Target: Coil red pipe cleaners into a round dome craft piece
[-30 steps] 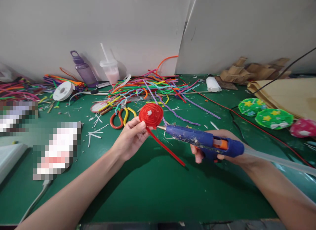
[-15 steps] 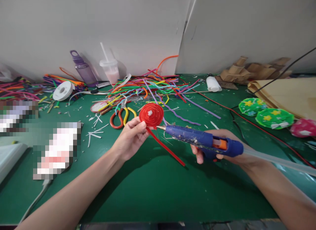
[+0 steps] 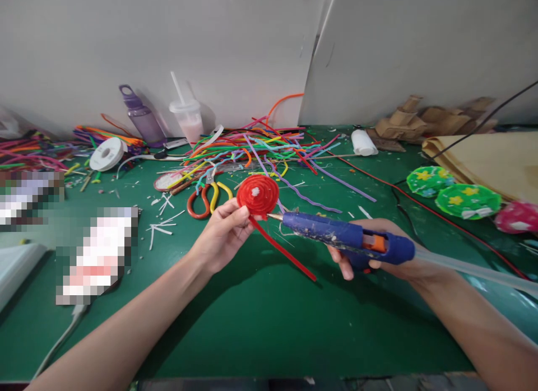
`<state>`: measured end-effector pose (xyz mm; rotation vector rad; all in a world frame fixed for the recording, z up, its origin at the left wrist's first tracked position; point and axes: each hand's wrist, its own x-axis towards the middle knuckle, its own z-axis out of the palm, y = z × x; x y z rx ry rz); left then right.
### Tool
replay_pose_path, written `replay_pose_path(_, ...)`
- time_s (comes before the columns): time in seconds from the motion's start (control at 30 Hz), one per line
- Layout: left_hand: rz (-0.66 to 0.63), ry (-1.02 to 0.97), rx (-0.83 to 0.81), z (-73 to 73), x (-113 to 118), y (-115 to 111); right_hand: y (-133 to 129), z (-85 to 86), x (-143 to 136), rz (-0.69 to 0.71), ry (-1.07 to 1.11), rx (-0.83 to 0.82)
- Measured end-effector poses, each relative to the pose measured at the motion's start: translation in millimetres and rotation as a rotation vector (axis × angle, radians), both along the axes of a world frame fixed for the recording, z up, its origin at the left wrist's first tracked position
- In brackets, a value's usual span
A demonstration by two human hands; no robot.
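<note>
My left hand [image 3: 229, 234] pinches the lower left edge of a red pipe-cleaner spiral disc [image 3: 263, 203], which has a small whitish spot near its middle. A loose red tail [image 3: 286, 250] of it hangs down to the right. My right hand [image 3: 378, 251] is wrapped round the grip of a blue glue gun [image 3: 323, 228], with a long translucent glue stick [image 3: 466, 266] coming out of its back. The metal nozzle points left, at or very close to the disc's lower edge; I cannot tell whether they touch. Scissors [image 3: 210, 200] with red and yellow handles lie behind my left hand.
Loose coloured pipe cleaners [image 3: 252, 147] are heaped at the back of the green table [image 3: 252, 335]. Behind them stand a purple bottle [image 3: 145, 119] and a lidded cup [image 3: 188, 122]. A white spool [image 3: 107, 154] is at left, green flowered discs [image 3: 467, 201] at right. A red cable [image 3: 420, 200] crosses the right side.
The positions are almost the same. The fingers of my right hand under the glue gun have shifted slightly, and the back of the gun sits a touch lower or tilted differently.
</note>
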<state>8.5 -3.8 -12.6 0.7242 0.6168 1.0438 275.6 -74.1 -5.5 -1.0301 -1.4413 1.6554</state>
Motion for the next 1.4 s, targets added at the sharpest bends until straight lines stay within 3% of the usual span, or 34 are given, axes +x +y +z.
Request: replay_pose_path(1.4,0.007,0.014,0.002,0.0,-0.1,-1.0,-2.3,3.8,-1.7,-0.095,-0.056,0.035)
